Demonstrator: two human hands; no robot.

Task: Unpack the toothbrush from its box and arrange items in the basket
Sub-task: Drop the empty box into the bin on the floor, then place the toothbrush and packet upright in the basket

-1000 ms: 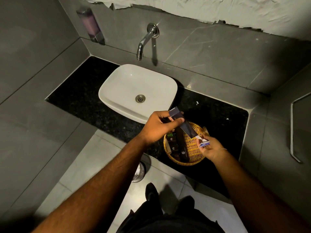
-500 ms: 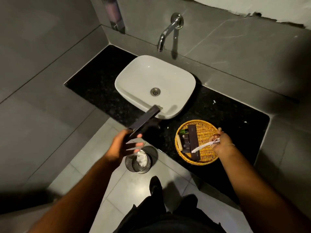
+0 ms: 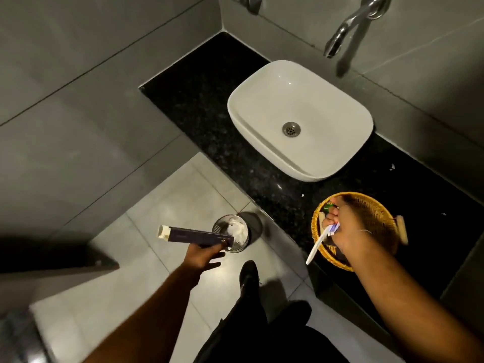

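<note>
My left hand point(image 3: 203, 256) grips one end of a long dark toothbrush box point(image 3: 193, 235), held level over the floor with its open pale flap pointing left, right beside a small metal waste bin point(image 3: 237, 235). My right hand point(image 3: 351, 231) holds a white toothbrush point(image 3: 318, 246) above the round woven basket point(image 3: 379, 213) on the black counter. The brush's handle points down-left past the basket rim. Dark packets in the basket are mostly hidden under my hand; a green item point(image 3: 328, 206) shows at the far-left inside.
A white basin point(image 3: 301, 121) sits on the black stone counter point(image 3: 199, 100) under a chrome tap point(image 3: 348, 24). The bin holds crumpled white paper. A wooden brush point(image 3: 402, 229) lies at the basket's right edge. My dark shoe point(image 3: 248, 279) stands on the pale tiled floor.
My left hand has carried the box down and left to the waste bin, turning it level. My right hand has moved the toothbrush over the basket. The view has swung left.
</note>
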